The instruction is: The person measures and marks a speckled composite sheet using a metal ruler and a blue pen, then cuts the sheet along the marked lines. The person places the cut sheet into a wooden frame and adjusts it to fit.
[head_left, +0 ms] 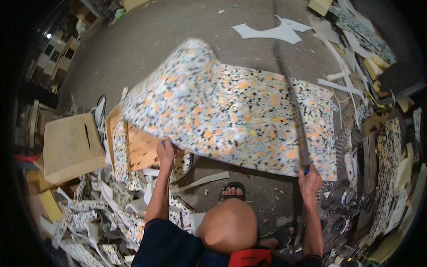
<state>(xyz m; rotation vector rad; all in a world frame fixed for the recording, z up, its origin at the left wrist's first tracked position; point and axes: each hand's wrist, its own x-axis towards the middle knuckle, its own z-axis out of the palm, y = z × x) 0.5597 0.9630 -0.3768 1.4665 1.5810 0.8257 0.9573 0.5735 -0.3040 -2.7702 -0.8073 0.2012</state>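
Note:
A large speckled foam sheet (pixel 240 120) spans the middle, its left part raised and blurred. My left hand (pixel 164 151) is closed on its lower edge, with a small blue bit at the fingers. My right hand (pixel 310 182) is closed at the sheet's lower right, round a small blue object I cannot make out, beside a long dark upright strip (pixel 291 102) crossing the view. Under the sheet's left end is a wooden piece (pixel 140 147) with speckled foam around it.
A beige block (pixel 73 147) stands at left, above piled foam offcuts (pixel 93 209). White cut pieces (pixel 271 33) lie on the grey floor (pixel 133 35). Foam strips, boards and dark metal parts (pixel 338 196) crowd the right side. My knee and sandalled foot are at the bottom centre.

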